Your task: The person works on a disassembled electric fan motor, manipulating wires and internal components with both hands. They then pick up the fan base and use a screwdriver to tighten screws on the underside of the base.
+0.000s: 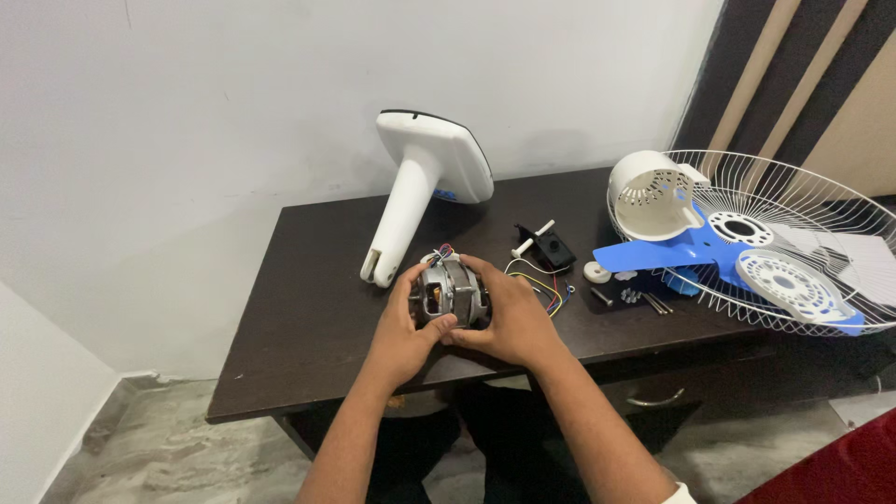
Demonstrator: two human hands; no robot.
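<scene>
Head view: you are looking down at a dark brown table (308, 308) with a taken-apart fan spread over it.
Motor: the bare metal fan motor (450, 291) sits near the table's front edge, at 6 o'clock from the white stand, coloured wires (546, 287) trailing off at its 3 o'clock.
Left hand: your left hand (403, 329) is clasped around the motor's left side, thumb on its front face.
Right hand: your right hand (509, 322) is wrapped over the motor's right side, fingers curled on the casing.
Already off: the white rear housing (651, 194), blue blade (672, 254), white grille hub (789, 282) and wire guard (812, 201) lie well apart at 3 o'clock.
Loose bits: a black bracket (551, 247), white knob (597, 272) and screws (644, 299) lie between motor and blade.
Stand: the white stand (425, 182) lies tipped at 12 o'clock.
Progress: by my judgement the strip-down looks largely done; only the motor is in hand.
</scene>
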